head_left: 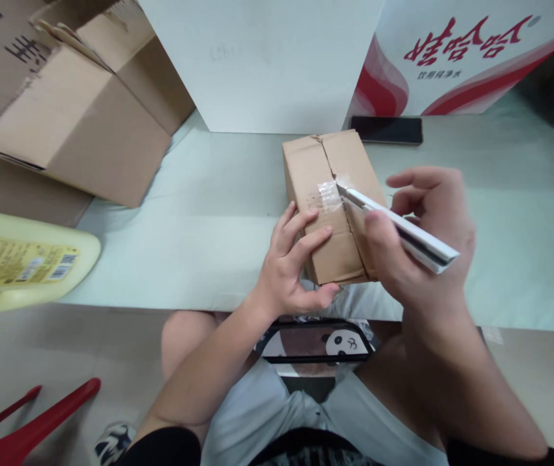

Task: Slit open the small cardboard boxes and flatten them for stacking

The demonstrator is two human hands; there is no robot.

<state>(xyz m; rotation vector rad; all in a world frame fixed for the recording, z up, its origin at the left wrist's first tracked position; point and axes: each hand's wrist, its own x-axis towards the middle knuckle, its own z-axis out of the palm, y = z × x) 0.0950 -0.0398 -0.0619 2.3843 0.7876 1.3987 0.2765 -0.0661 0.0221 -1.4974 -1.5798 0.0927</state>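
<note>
A small brown cardboard box (306,168) rests on the pale green tabletop near its front edge. A seam runs along its top, with a strip of clear tape (327,195) across the middle. My left hand (291,265) grips the near left corner of the box, fingers on top and thumb at the near end. In my right hand (427,226) is a white utility knife (403,228), its tip at the seam beside the tape. Whether the blade has gone into the tape I cannot tell.
Behind the box lies a black phone (386,130), before a white panel (277,65) and a white carton with red lettering (461,58). Open cardboard boxes (107,129) stand at the left. A yellow bottle (29,259) is at the left edge. The tabletop (199,239) ends just above my lap.
</note>
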